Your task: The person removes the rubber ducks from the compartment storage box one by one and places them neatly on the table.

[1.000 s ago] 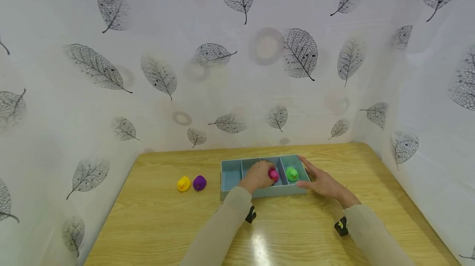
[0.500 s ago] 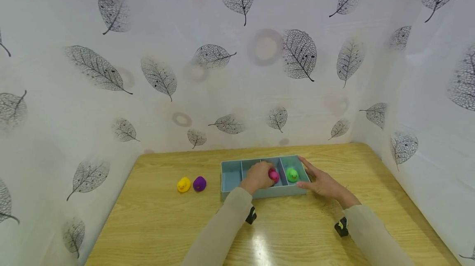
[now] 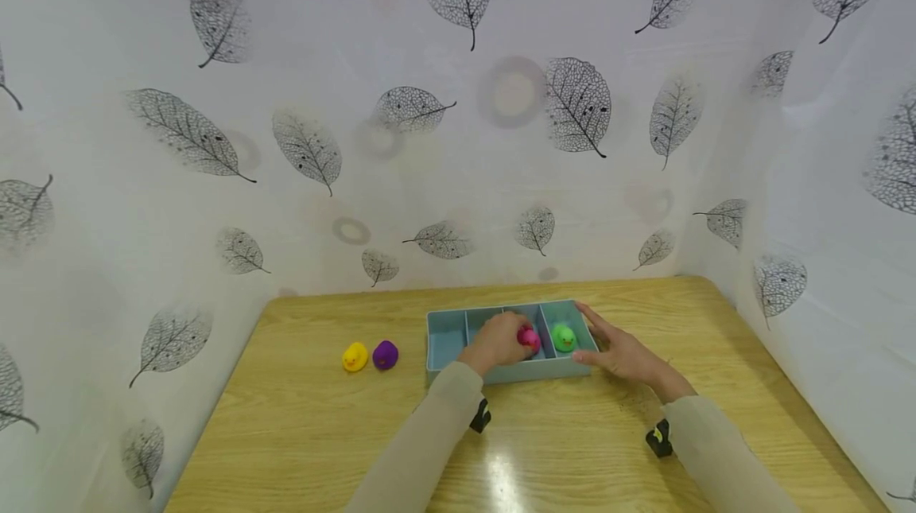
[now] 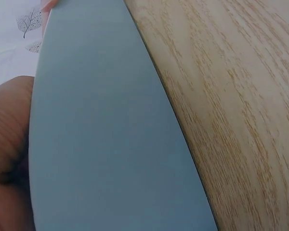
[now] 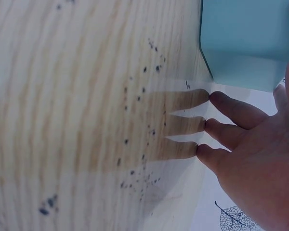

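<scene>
In the head view, a light blue divided box (image 3: pixel 447 375) lies on the table. My left hand (image 3: pixel 497 340) reaches into it and holds a pink rubber duck (image 3: pixel 529 338) in the compartment second from the right. A green rubber duck (image 3: pixel 564 336) sits in the rightmost compartment. My right hand (image 3: pixel 622 354) grips the box's right end, thumb at the front corner and a finger at the back. In the right wrist view its other fingertips touch the table beside the box. The box wall (image 4: pixel 106 120) hides most of the left hand in the left wrist view.
A yellow rubber duck (image 3: pixel 354 356) and a purple rubber duck (image 3: pixel 385 354) stand on the wooden table (image 3: pixel 300 433) left of the box. A leaf-patterned white curtain (image 3: pixel 358 203) rises behind the table and along its sides. Small dark specks dot the tabletop near the right hand.
The pink duck has turned slightly in the left hand, and the fingers have shifted a little around it. The right hand and the box stay where they were.
</scene>
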Motion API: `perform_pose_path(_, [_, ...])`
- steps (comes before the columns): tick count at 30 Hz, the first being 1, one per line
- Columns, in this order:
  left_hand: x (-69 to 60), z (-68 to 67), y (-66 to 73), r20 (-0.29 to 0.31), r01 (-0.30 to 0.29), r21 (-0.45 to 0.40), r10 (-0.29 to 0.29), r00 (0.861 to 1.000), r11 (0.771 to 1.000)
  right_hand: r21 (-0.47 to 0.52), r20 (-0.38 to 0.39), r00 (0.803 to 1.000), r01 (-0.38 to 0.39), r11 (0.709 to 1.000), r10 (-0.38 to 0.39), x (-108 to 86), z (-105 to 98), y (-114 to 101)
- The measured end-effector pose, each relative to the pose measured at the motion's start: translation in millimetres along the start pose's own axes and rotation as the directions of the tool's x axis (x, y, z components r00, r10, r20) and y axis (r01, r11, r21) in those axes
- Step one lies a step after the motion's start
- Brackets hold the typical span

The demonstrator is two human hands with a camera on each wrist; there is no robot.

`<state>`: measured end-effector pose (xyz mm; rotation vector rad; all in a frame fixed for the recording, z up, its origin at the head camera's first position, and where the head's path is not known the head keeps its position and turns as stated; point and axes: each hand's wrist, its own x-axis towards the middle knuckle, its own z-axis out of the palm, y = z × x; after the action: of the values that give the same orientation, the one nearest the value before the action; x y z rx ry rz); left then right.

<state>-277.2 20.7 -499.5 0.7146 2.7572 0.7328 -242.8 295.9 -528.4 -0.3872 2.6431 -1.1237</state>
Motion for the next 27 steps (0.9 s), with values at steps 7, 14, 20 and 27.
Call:
perform_pose_path(7, [-4.0, -6.3, 2.4, 0.024, -0.024, -0.044, 0.025, 0.999, 0.999, 0.007, 0.0, 1.0, 0.012, 1.0, -0.012, -0.3, 0.5, 0.3])
perform_pose_path(14, [-4.8, -9.3, 3.3, 0.031, -0.035, -0.049, 0.037, 0.999, 0.998, 0.014, 0.007, 1.0, 0.003, 1.0, -0.004, -0.7, -0.2, -1.1])
perform_pose_path(20, [-10.2, -16.3, 5.5, 0.012, -0.055, -0.042, 0.055, 0.998, 0.998, 0.003, 0.006, 1.0, -0.006, 1.0, 0.006, -1.3, -1.1, -1.8])
perform_pose_path(27, [-20.0, -31.3, 4.1, -0.068, -0.118, -0.046, 0.114, 0.991, 0.992, -0.007, 0.008, 1.0, -0.007, 1.0, 0.007, -0.4, -1.0, -2.4])
